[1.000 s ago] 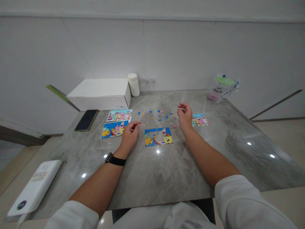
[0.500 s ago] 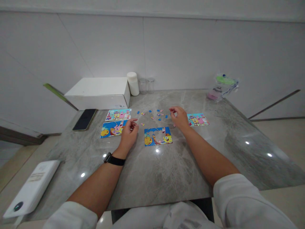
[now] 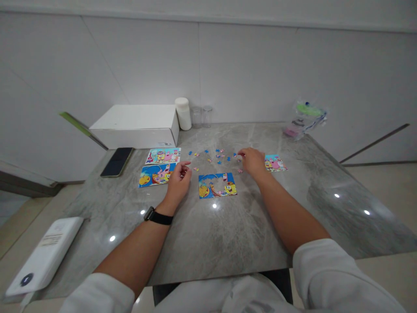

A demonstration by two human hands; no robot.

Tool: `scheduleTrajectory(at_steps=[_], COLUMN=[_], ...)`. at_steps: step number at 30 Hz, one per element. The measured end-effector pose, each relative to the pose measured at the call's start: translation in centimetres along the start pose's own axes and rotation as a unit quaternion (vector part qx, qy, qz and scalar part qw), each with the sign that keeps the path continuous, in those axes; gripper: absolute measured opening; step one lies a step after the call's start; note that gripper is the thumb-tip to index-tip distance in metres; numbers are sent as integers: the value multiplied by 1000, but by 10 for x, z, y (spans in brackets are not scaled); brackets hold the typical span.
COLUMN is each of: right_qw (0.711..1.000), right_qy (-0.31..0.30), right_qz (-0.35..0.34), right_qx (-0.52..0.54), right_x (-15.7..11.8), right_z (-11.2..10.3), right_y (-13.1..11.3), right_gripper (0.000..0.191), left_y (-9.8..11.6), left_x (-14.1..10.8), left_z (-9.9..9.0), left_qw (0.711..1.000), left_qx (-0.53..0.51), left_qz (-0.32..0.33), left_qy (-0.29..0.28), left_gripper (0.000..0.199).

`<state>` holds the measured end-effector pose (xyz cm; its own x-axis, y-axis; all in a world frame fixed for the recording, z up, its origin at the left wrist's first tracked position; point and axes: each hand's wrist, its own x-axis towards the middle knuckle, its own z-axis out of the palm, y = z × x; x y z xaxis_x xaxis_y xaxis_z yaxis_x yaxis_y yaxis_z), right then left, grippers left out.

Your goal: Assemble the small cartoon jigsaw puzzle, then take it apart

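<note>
In the head view, a rectangular jigsaw puzzle [image 3: 205, 191], blue with yellow cartoon figures, lies flat before me with an unfilled gap in its upper middle. Several loose puzzle pieces [image 3: 219, 162], blue and pink, are scattered behind it. My right hand [image 3: 254, 161] is low over the right end of these pieces, its fingers curled together; whatever is between the fingertips is too small to make out. My left hand [image 3: 180, 177] hovers left of the puzzle with loosely bent, parted fingers and holds nothing. It partly covers a blue picture card [image 3: 153, 176].
A second picture card [image 3: 163, 155] lies behind the blue one, and another card [image 3: 276, 163] is beyond my right hand. Further left are a phone [image 3: 117, 162] and a white device [image 3: 45, 256]. A white box [image 3: 137, 126], white bottle [image 3: 183, 114], clear jars [image 3: 207, 117] and plastic bag [image 3: 304, 121] stand at the back.
My right hand has moved to the right and down toward the table, uncovering pieces on its left and covering part of the right card. My left hand has hardly moved.
</note>
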<state>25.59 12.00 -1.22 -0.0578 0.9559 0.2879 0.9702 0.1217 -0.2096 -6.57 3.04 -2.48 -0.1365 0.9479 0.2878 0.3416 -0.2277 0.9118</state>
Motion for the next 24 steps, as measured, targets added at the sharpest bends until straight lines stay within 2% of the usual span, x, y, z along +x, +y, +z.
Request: scheduleTrajectory(at_steps=[4,7,16,20,24], right_qw=[998,996,996,997,996], right_qy=[-44,-69,-83,-76,-90], right_qz=[45,57,17,3,12], right_qx=[-25,-15,-10,-23,21], right_x=[6,8,5,5,8], right_z=[-4,-3,10,15,16], right_y=[24,32,17,19,22], right_gripper=[29,27,20,17,8], left_y=[-5,-6,-6,-6,-3], left_x=[0,0,0,-1,-2], left_z=[1,2,1,2,3], left_qw=[1000,1000,1000,1000,1000], left_qx=[-3,-5,-2,0,-4], left_qz=[1,1,-5,-5,-5], left_qy=[-4,-8,-20,-20,-27], left_gripper=[30,30,30,30,28])
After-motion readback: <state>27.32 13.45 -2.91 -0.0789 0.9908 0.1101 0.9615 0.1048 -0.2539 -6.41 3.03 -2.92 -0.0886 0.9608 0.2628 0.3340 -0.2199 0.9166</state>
